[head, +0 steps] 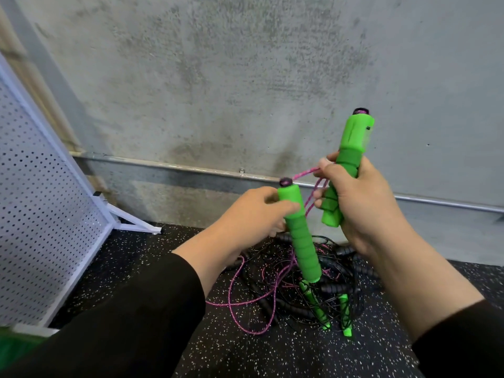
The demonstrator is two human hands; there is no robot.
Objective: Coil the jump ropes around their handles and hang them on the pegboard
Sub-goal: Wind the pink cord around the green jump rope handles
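Against a concrete wall, above a speckled rubber floor [272,356], the left hand [253,214] and right hand [360,203] each grip a green foam handle [302,241], whose limp pink cord [245,304], probably light, trails into the tangled ropes [335,285].

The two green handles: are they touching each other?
Apart. The head view shows grey wall and pink rope between the left-hand handle and the right-hand handle.

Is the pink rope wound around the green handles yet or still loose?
Still loose: the pink rope trails in open loops on the floor, with bare handles in both hands.
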